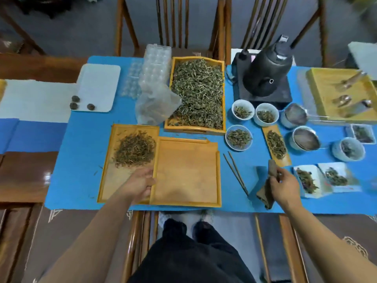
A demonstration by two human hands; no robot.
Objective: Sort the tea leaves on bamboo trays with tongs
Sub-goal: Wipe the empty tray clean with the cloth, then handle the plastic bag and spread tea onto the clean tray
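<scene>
Three bamboo trays sit on the blue cloth: a deep tray above the centre of the frame, heaped with green-grey tea leaves; a flat tray at lower left carrying a smaller brown pile; and a bare tray overlapping it at lower centre. Sorting looks barely begun, since the bare tray holds no leaves and the tongs lie untouched on the cloth just right of it. The left hand rests curled over the bare tray's left rim, seemingly steadying it. The right hand, at lower right, pinches a folded brown cloth between thumb and fingers. Picking up the tongs seems the next need.
</scene>
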